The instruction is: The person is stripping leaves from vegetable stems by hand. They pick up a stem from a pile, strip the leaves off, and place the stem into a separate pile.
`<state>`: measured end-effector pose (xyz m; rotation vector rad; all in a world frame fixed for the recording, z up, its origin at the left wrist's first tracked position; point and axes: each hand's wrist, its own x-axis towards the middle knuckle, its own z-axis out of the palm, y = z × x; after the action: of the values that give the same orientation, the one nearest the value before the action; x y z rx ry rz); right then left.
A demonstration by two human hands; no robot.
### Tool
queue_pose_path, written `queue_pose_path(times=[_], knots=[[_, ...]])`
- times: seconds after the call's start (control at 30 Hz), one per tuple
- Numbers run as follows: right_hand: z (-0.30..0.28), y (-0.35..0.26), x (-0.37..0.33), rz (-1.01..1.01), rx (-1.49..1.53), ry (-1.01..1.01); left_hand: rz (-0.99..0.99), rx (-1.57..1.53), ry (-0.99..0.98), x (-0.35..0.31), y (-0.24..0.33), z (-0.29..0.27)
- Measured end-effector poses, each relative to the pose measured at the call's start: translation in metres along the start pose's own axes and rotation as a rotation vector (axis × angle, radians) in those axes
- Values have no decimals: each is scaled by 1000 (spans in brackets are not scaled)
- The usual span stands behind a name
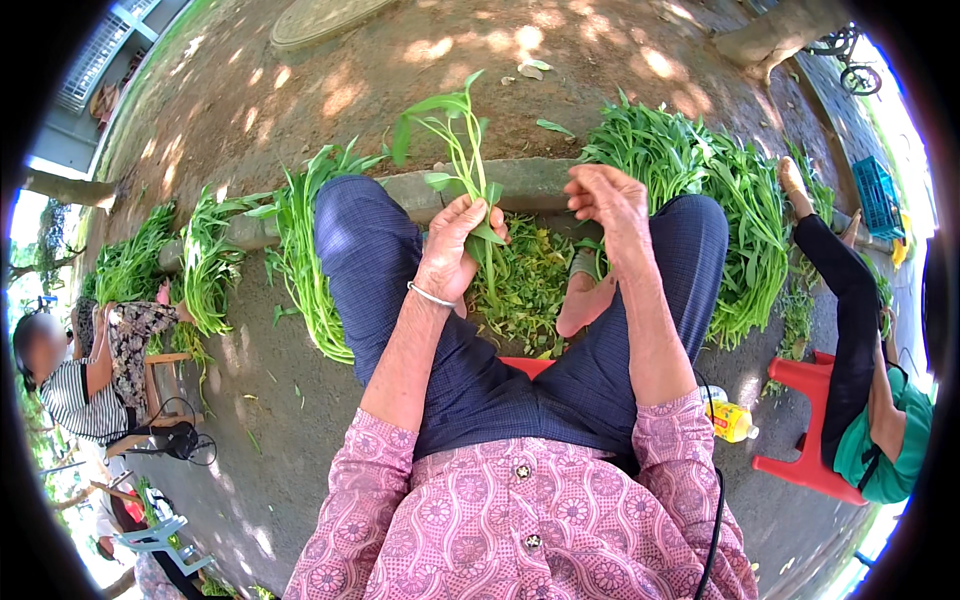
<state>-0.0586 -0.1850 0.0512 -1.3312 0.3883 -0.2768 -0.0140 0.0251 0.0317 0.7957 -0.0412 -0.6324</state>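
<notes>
My left hand [462, 245] is closed round several stems of water spinach [468, 165], which stand upright with their leafy tips pointing away from me. To its right, raised over my right knee's inner side, my right hand [612, 205] has loosely bent fingers with some space between them; nothing shows in it. Between my feet, below both hands, lies a pile of plucked leaves and stem bits [530, 275]. A large heap of water spinach [700, 210] rests by my right knee. Another bundle [305, 250] lies beside my left knee.
A low stone kerb [540, 182] runs in front of me. A yellow-labelled bottle [733, 421] stands at my right. One person sits at the far left near more greens [210, 260], another on a red stool [800, 440] at right. Beyond is a blue-green crate [876, 200].
</notes>
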Motion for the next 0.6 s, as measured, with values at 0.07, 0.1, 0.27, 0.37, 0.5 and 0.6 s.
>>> queue_pose_path(times=[0.07, 0.1, 0.27, 0.37, 0.5, 0.6], knots=[[12, 0, -8, 18, -145, -139, -5, 60, 35, 0, -2, 2], [16, 1, -11, 30, -216, -217, -8, 90, 52, 0, -3, 3], [36, 0, -19, 27, -383, -458, 35, 327, -16, -2, -9, 0], [34, -2, -18, 61, -423, -464, 59, 406, -75, -3, -9, 6], [32, 9, -14, 41, -194, -382, 21, 541, -125, -3, -11, 7], [39, 2, -16, 108, -140, -346, 37, 739, -156, -4, -17, -1]])
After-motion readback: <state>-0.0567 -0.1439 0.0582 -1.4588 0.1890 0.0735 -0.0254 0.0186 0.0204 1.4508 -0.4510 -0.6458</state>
